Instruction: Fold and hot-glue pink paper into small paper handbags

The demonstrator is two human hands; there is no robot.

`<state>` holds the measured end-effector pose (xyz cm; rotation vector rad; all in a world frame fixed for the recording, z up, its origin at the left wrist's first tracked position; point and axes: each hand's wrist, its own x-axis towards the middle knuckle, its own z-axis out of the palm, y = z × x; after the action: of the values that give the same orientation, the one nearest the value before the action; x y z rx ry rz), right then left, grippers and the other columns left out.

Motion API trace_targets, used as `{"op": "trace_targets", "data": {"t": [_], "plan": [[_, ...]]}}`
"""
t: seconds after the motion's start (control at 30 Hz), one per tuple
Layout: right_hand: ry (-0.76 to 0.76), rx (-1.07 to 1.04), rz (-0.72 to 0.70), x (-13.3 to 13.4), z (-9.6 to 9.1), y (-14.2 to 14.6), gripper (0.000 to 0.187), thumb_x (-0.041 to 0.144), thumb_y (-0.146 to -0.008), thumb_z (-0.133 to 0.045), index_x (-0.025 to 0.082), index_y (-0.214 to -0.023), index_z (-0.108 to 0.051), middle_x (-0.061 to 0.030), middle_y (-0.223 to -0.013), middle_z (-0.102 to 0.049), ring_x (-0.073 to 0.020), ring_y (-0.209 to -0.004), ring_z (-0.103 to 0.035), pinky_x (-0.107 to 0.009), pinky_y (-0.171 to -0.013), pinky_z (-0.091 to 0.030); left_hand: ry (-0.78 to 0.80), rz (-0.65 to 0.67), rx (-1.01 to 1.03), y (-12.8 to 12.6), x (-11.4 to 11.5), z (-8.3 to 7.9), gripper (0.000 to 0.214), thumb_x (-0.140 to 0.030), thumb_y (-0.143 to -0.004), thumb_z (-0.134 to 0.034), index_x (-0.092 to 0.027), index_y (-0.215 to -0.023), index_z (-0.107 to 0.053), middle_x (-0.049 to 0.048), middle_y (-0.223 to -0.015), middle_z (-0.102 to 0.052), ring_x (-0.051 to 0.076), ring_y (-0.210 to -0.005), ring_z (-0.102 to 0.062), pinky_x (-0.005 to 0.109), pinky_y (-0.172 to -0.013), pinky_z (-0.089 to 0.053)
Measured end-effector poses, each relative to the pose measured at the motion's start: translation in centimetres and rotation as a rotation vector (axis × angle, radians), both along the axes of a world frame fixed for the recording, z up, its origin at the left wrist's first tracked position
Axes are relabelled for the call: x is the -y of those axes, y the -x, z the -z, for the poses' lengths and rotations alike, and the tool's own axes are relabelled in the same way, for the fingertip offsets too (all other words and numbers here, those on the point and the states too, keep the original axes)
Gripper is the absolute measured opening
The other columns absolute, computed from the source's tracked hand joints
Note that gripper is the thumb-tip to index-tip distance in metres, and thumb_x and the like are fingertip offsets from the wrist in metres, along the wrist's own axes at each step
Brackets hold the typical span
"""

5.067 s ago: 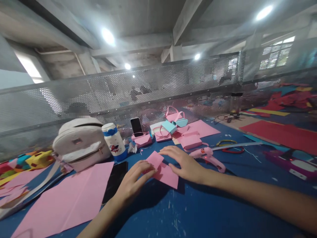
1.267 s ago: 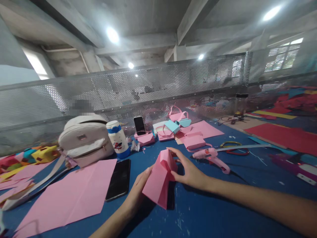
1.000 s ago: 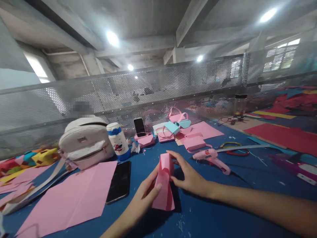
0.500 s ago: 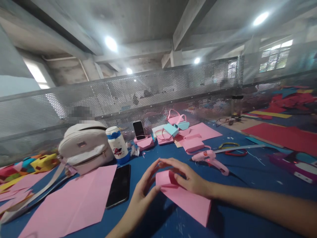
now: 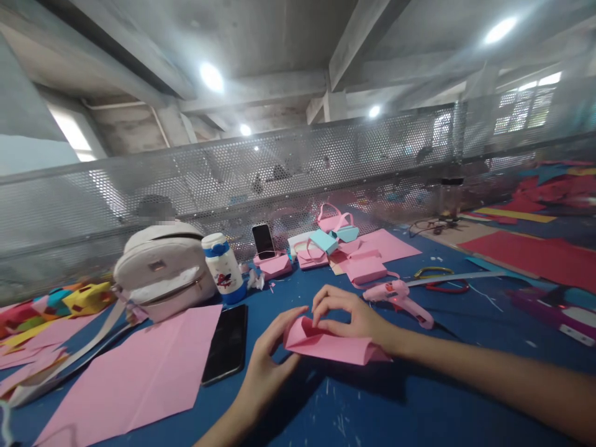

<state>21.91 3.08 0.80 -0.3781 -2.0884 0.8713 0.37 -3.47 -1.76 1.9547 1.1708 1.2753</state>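
Observation:
A folded piece of pink paper (image 5: 333, 347) is held between my two hands just over the blue table. My left hand (image 5: 272, 351) grips its left end, thumb below and fingers behind. At the top edge, my right hand (image 5: 356, 316) curls its fingers over the fold; its fingertips are at the paper's raised flap. The paper's right end sticks out below my right wrist. Right of my hands lies a pink glue gun (image 5: 398, 301) with a small red light. Behind them sits a pink paper bag (image 5: 365, 268).
Left are a large pink sheet (image 5: 144, 379), a black phone (image 5: 226, 344), a bottle (image 5: 223, 267) and a white backpack (image 5: 162, 273). Small paper bags (image 5: 311, 256) stand at the back near a perforated metal screen (image 5: 288, 180). Scissors (image 5: 440, 282) and a red sheet (image 5: 535, 257) lie right.
The pink paper has been tipped up and turned, so its near right end has risen. My right hand's fingers have curled in toward the flap; my left hand stays at the left end.

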Motion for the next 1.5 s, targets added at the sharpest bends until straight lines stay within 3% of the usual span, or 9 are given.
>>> {"op": "trace_targets", "data": {"t": [0.13,0.3,0.5,0.67,0.9,1.03,1.13,1.3,1.5], "plan": [[-0.143,0.295,-0.043,-0.3,-3.1,-1.3,0.030,0.030,-0.102,-0.045,0.023,-0.099,-0.075,-0.0040,-0.098,-0.063,-0.0192,-0.097,-0.057,-0.036,-0.091,-0.043,-0.226,-0.035,-0.085,0.4,0.1,-0.6,0.045,-0.015,-0.085,-0.067,-0.025,-0.128,-0.061,0.0077,-0.128,-0.067,0.025,-0.119,-0.063,0.035,-0.101,-0.050],[-0.219,0.497,-0.060,0.9,-5.0,-1.8,0.040,0.049,-0.100,-0.046,0.020,-0.114,-0.071,-0.0081,-0.110,-0.068,-0.0236,-0.101,-0.057,-0.038,-0.091,-0.043,-0.487,-0.117,-0.306,0.6,0.3,-1.2,0.048,-0.011,-0.086,-0.064,-0.024,-0.131,-0.057,0.0093,-0.125,-0.069,0.024,-0.113,-0.066,0.034,-0.095,-0.053],[-0.242,0.521,0.005,2.4,-3.5,-0.6,0.024,0.030,-0.085,-0.075,0.015,-0.105,-0.073,-0.0081,-0.102,-0.071,-0.0235,-0.098,-0.062,-0.033,-0.085,-0.045,-0.595,-0.150,-0.385,0.1,0.5,-1.0,0.042,-0.014,-0.089,-0.063,-0.022,-0.130,-0.057,0.0094,-0.120,-0.071,0.024,-0.106,-0.069,0.033,-0.089,-0.055],[-0.115,0.374,-0.054,2.2,-1.8,0.1,0.013,0.017,-0.091,-0.067,0.019,-0.099,-0.077,-0.0039,-0.095,-0.074,-0.0189,-0.091,-0.063,-0.028,-0.082,-0.045,-0.574,-0.109,-0.301,-0.2,0.8,-0.5,0.045,-0.019,-0.088,-0.068,-0.024,-0.131,-0.055,0.0077,-0.120,-0.070,0.021,-0.109,-0.068,0.029,-0.096,-0.053],[0.008,0.227,-0.246,1.9,-1.4,0.2,0.023,0.016,-0.095,-0.055,0.018,-0.093,-0.078,-0.0043,-0.096,-0.072,-0.0178,-0.091,-0.059,-0.029,-0.083,-0.043,-0.494,0.000,-0.259,0.2,1.0,-0.2,0.047,-0.039,-0.097,-0.056,-0.024,-0.140,-0.049,0.0110,-0.135,-0.062,0.023,-0.127,-0.056,0.032,-0.107,-0.046],[0.100,0.194,-0.252,2.0,-1.4,0.2,0.026,0.019,-0.094,-0.057,0.016,-0.079,-0.077,-0.0033,-0.082,-0.070,-0.0178,-0.086,-0.059,-0.029,-0.080,-0.044,-0.526,0.045,-0.293,0.5,0.8,0.0,0.048,-0.043,-0.097,-0.054,-0.023,-0.140,-0.050,0.0121,-0.133,-0.063,0.023,-0.125,-0.058,0.031,-0.105,-0.047],[0.132,0.194,-0.235,1.9,-1.1,0.1,0.020,0.021,-0.093,-0.060,0.017,-0.086,-0.079,-0.0042,-0.086,-0.071,-0.0182,-0.088,-0.062,-0.029,-0.080,-0.046,-0.568,0.048,-0.314,0.5,0.6,0.0,0.044,-0.043,-0.097,-0.053,-0.022,-0.136,-0.055,0.0138,-0.132,-0.062,0.023,-0.122,-0.060,0.030,-0.102,-0.050],[0.019,0.133,-0.130,1.6,-0.3,0.0,0.019,0.025,-0.094,-0.062,0.017,-0.100,-0.079,-0.0080,-0.094,-0.075,-0.0184,-0.090,-0.067,-0.027,-0.080,-0.049,-0.654,0.019,-0.376,0.5,0.4,-0.2,0.035,-0.035,-0.100,-0.050,-0.020,-0.129,-0.061,0.0142,-0.127,-0.063,0.020,-0.116,-0.064,0.026,-0.097,-0.053],[-0.174,0.114,0.040,1.8,-0.2,-0.3,0.026,0.035,-0.096,-0.061,0.017,-0.092,-0.079,-0.0061,-0.080,-0.076,-0.0166,-0.074,-0.068,-0.025,-0.069,-0.047,-0.742,-0.047,-0.447,0.6,0.2,-0.3,0.027,-0.028,-0.100,-0.050,-0.021,-0.121,-0.066,0.0126,-0.119,-0.069,0.018,-0.107,-0.068,0.024,-0.091,-0.056]]}}
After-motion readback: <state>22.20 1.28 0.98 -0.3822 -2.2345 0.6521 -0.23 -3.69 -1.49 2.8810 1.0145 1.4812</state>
